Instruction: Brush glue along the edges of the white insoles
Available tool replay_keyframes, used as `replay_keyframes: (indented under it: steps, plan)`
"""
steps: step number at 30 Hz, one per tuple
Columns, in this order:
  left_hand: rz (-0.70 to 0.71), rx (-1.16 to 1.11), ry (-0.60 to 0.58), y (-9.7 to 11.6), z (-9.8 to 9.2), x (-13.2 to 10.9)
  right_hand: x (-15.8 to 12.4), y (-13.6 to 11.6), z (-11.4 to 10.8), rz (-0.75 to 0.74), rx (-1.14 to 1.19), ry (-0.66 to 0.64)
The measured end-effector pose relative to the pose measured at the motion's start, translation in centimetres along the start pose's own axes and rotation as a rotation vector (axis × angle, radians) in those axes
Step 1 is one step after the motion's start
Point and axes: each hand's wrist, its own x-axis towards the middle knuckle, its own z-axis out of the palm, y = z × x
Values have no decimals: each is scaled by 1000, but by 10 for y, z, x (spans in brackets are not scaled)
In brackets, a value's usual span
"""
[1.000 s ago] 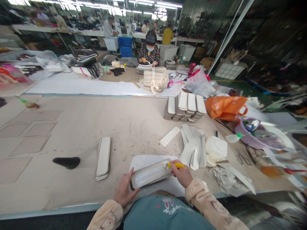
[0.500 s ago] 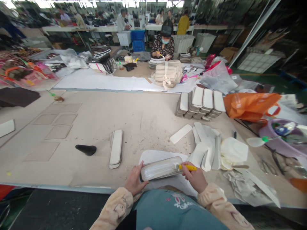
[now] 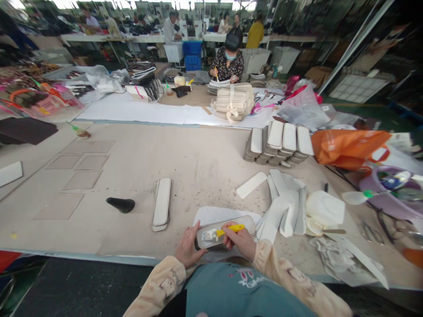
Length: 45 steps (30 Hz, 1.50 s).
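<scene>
A long flat rounded piece [image 3: 244,223] with a pale glossy face lies across a white sheet [image 3: 211,215] at the near table edge. My left hand [image 3: 187,247] grips its left end, fingers curled round it. My right hand [image 3: 240,240] is closed on a yellow-handled brush [image 3: 228,230], whose bristles rest on the left part of the piece. A small stack of similar pieces [image 3: 161,203] lies to the left, next to a black saddle-shaped object [image 3: 120,204].
White strips [image 3: 284,200] and a white lid [image 3: 325,208] lie to the right, with stacked pieces [image 3: 280,141], an orange bag [image 3: 346,146] and a purple basin [image 3: 386,193] beyond. Scissors [image 3: 368,229] lie far right. A person [image 3: 229,61] works at the far side.
My right hand has drawn the brush leftward along the piece, from its right end to its left part. The view has shifted slightly.
</scene>
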Motion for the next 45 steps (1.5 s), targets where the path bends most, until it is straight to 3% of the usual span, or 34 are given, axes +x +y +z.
replay_keyframes:
  steps: [4, 7, 10, 16, 20, 28, 33, 36, 39, 42, 45]
  plan:
    - [-5, 13, 7, -2, 3, -1, 10, 8, 18, -5, -17, -98]
    - [-10, 24, -2, -3, 4, -1, 12, 13, 16, -21, -43, -78]
    - [-13, 32, -9, -4, 4, -2, 10, 14, -3, -38, -67, 27]
    - [-15, 49, 23, -9, 8, -3, -7, 15, -66, -83, -102, 299]
    - [-18, 63, 26, -9, 8, -2, -18, 14, -96, -87, -133, 439]
    - [13, 130, 13, -10, 4, -2, -38, 12, -114, -132, -60, 502]
    - [80, 216, -61, -5, -23, 5, -53, 16, -130, -216, 271, 511]
    - [79, 293, -110, 8, -43, 32, -65, 21, -148, -242, 571, 514]
    - [93, 305, -130, 28, -47, 86, -76, 28, -164, -284, 832, 536]
    - [118, 329, -202, 52, -25, 154, -84, 36, -175, -289, 1004, 576]
    - [124, 442, -347, 74, 15, 220, -90, 46, -182, -282, 1108, 639]
